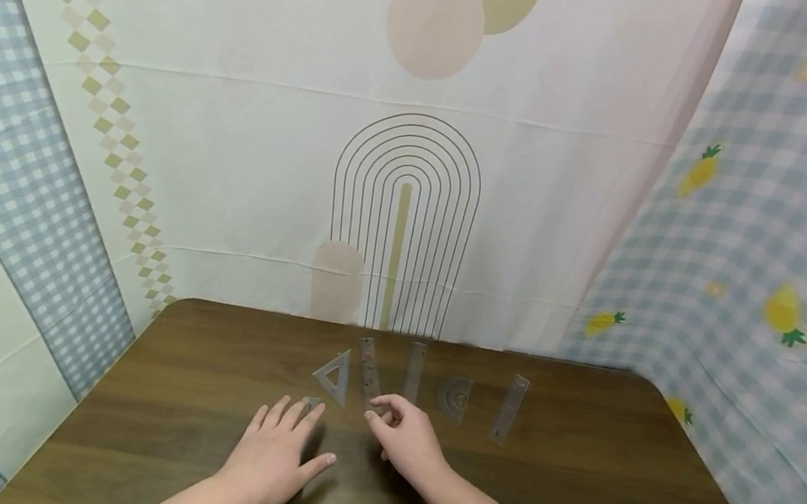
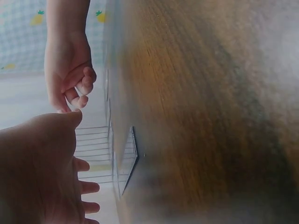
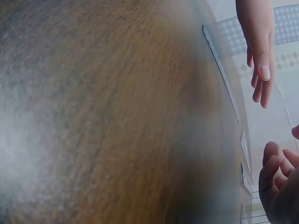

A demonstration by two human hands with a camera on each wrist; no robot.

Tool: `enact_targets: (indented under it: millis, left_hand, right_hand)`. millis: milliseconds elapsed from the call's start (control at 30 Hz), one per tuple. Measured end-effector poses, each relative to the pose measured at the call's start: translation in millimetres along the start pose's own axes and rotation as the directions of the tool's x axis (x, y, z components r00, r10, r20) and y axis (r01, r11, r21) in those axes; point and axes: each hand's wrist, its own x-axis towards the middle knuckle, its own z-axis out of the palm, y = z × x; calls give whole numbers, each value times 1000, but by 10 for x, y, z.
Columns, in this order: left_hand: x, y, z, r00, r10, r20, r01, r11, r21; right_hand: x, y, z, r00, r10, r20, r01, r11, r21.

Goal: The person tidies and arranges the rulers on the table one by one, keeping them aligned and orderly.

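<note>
My left hand (image 1: 273, 454) is held over the table with its fingers spread and straight. Past its fingertips shows the edge of a clear plastic piece (image 1: 313, 401), the rest of it hidden by the hand. Just beyond lies a clear set square (image 1: 335, 376). My right hand (image 1: 407, 437) has loosely bent fingers with nothing between them. Its fingertips overlap the near end of a clear ruler (image 1: 369, 365) in the head view. In the left wrist view, the right hand (image 2: 70, 70) hangs above the tabletop, palm partly visible.
Farther right on the brown wooden table (image 1: 573, 475) lie a second clear ruler (image 1: 415, 371), a clear protractor (image 1: 454, 399) and a third clear ruler (image 1: 508, 409). A patterned white curtain (image 1: 248, 166) hangs behind the table's far edge. Checked cloth (image 1: 745, 243) hangs at the right.
</note>
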Motion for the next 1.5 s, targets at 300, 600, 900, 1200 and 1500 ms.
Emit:
enact_targets:
  millis: [300, 600, 900, 1200, 1500]
  left_hand:
    - [75, 36, 13, 1000, -10, 2, 10, 1000, 14]
    - [243, 86, 45, 1000, -8, 10, 8, 1000, 29]
    - [449, 103, 72, 1000, -27, -10, 27, 998, 56]
    - [634, 166, 171, 998, -64, 27, 61, 991, 115]
    - [735, 251, 181, 995, -93, 41, 87, 988, 127]
  right_hand:
    - [63, 63, -19, 1000, -4, 1, 4, 999, -38]
    - [214, 179, -105, 1000, -19, -7, 19, 996, -87]
    - [401, 204, -185, 999, -32, -19, 28, 978, -206]
    - [601, 234, -245, 994, -104, -33, 81, 910, -407]
    - [825, 288, -262, 992, -130, -3, 108, 840, -531]
